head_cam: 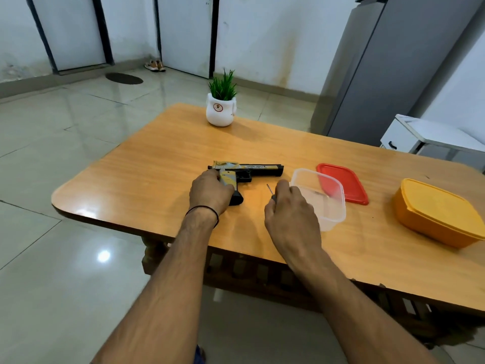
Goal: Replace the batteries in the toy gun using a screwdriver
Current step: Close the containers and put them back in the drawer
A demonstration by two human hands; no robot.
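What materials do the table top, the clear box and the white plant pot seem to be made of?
Table top: wood or wood-look laminate, orange grain, glossy reflections. Clear box: thin transparent plastic; the table shows through. White plant pot: probably glazed ceramic, smooth with soft shine.

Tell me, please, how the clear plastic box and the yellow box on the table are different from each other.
The clear box is open, its red lid lying behind it on the table; the yellow box is shut under its own yellow lid. The clear box is see-through, while the yellow box is opaque, so its contents are hidden. The clear box sits right beside the right hand; the yellow box stands apart, farther right. Both are rounded rectangular plastic containers.
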